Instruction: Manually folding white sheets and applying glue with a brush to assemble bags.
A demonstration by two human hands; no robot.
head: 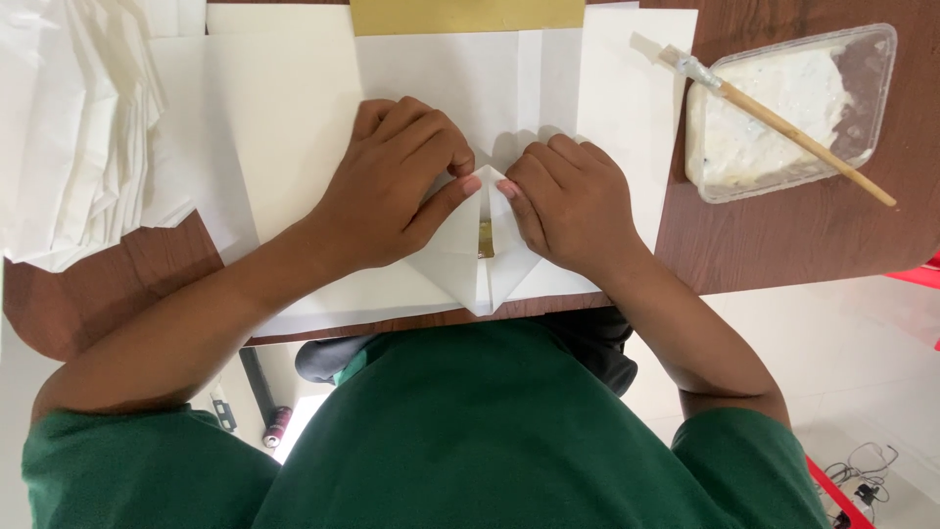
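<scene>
Both hands press down on a folded white paper piece that lies at the near edge of the brown table, directly under and between them. Its two flaps slope inward to a point toward the person, and a narrow gap along the centre seam shows a sliver of gold. The left hand is curled, fingers bent and thumb stretched flat along the left flap; the right hand is likewise bent, its thumb pinning the right flap, the two thumb tips almost meeting at the top of the seam. Beyond the right hand sits a clear plastic tray of white paste with a wooden brush laid across it. Past the left hand lies a stack of white sheets, cut off by the frame. The hands hide the upper part of the fold.
</scene>
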